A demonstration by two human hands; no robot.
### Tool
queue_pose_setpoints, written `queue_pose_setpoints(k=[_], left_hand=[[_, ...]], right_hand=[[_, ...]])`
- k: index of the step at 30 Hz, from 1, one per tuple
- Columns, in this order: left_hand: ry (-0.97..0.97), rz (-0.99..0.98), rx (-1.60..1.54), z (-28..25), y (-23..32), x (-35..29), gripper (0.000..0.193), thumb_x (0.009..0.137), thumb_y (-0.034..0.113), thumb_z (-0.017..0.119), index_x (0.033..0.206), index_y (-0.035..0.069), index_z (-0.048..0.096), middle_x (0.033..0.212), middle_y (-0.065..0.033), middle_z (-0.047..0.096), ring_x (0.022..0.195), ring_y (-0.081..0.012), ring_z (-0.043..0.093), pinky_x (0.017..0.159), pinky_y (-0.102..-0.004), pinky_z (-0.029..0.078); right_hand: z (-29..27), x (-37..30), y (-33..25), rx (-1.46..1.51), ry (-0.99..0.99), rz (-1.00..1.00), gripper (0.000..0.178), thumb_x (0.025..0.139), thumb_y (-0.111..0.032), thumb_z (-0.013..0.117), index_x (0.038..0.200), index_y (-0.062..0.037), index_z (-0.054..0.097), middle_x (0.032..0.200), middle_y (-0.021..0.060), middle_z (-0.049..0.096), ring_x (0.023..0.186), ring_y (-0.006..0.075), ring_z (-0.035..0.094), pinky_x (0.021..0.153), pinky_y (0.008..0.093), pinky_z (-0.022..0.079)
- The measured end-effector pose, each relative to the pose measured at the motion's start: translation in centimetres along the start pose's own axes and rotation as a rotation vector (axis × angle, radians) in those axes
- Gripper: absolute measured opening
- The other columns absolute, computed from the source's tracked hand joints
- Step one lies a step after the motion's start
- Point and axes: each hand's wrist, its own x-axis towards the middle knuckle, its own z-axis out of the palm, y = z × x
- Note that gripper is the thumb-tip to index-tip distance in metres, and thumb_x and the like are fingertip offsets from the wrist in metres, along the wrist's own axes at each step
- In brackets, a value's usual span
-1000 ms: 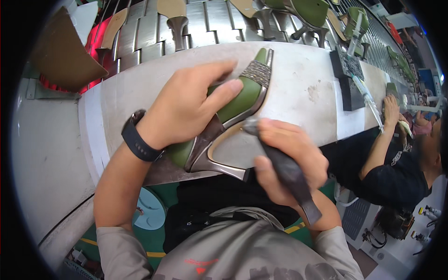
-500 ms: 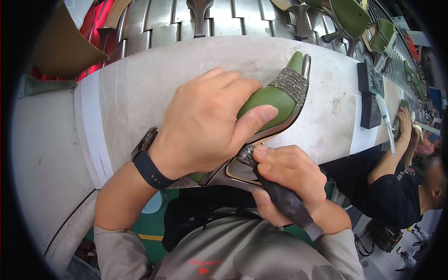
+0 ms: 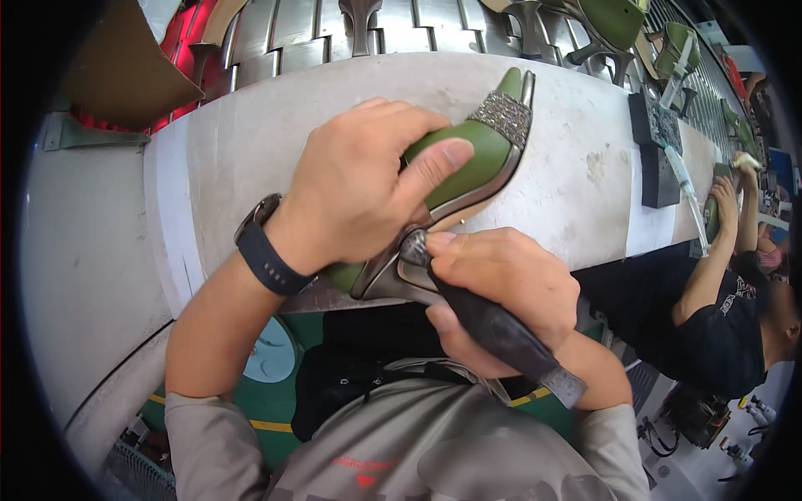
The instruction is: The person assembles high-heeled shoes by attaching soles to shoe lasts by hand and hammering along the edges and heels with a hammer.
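On the bench lies a green high-heeled shoe [image 3: 476, 149] with a glittery band [image 3: 503, 117] near its toe and a dark metallic sole edge. My left hand [image 3: 368, 179] is wrapped over its upper from the left, thumb pressed on the green surface. A tool with a dark, wrapped-looking handle [image 3: 493, 321] is gripped in my right hand [image 3: 514, 280]. Its rounded greyish end meets the shoe's underside near the heel, just below my left hand; its exact kind is unclear. My left palm hides part of the shoe.
Beyond the pale bench [image 3: 242, 159], a slatted metal conveyor [image 3: 292, 33] carries more green shoes [image 3: 614, 21]. Syringes [image 3: 687, 196] rest by a black block [image 3: 656, 150] at right. A co-worker's hand [image 3: 725, 200] holds a green piece there. Brown cardboard [image 3: 125, 75] stands at far left.
The shoe, both my hands and the tool have shifted slightly left and up in view, partly with the whole picture. One co-worker's hand at right has risen. My grips look unchanged.
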Motion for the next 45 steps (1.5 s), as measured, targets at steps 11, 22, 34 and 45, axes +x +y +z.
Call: queue_pose_setpoints(k=[11, 22, 34, 45], left_hand=[[0.077, 0.051, 0.008, 0.2, 0.6, -0.4, 0.029, 0.103, 0.024, 0.068, 0.112, -0.002, 0.076, 0.096, -0.0188, 0.074, 0.089, -0.0365, 0.069, 0.080, -0.0420, 0.054], [0.116, 0.045, 0.104, 0.4, 0.5, -0.6, 0.029, 0.101, 0.027, 0.071, 0.106, -0.002, 0.075, 0.091, -0.0176, 0.073, 0.083, -0.0372, 0.067, 0.074, -0.0448, 0.053], [0.096, 0.053, 0.074, 0.4, 0.7, -0.2, 0.027, 0.102, 0.025, 0.069, 0.108, -0.001, 0.076, 0.096, -0.0179, 0.075, 0.091, -0.0381, 0.070, 0.081, -0.0432, 0.055], [0.199, 0.218, 0.267, -2.8, 8.3, 2.8, 0.088, 0.068, 0.035, 0.100, 0.134, -0.003, 0.057, 0.113, -0.0221, 0.072, 0.098, -0.0359, 0.073, 0.087, -0.0423, 0.057]], right_hand=[[0.3, -2.4, -1.0, -0.045, 0.084, 0.121, 0.038, 0.073, 0.001, 0.084, 0.109, 0.0040, 0.072, 0.104, 0.0210, 0.077, 0.095, 0.0359, 0.079, 0.084, 0.0409, 0.064], [0.7, -1.7, -2.0, 0.008, 0.060, 0.236, 0.035, 0.076, 0.004, 0.080, 0.110, 0.0082, 0.070, 0.101, 0.0239, 0.078, 0.088, 0.0322, 0.078, 0.081, 0.0378, 0.062], [0.5, -0.1, -2.8, -0.193, 0.024, 0.019, 0.036, 0.073, 0.001, 0.084, 0.106, 0.0063, 0.072, 0.097, 0.0213, 0.075, 0.085, 0.0356, 0.076, 0.076, 0.0393, 0.063], [-7.2, 1.1, -3.1, 0.345, 0.446, 0.391, 0.022, 0.098, -0.006, 0.071, 0.117, 0.0058, 0.072, 0.108, 0.0143, 0.080, 0.097, 0.0145, 0.074, 0.088, 0.0281, 0.057]])
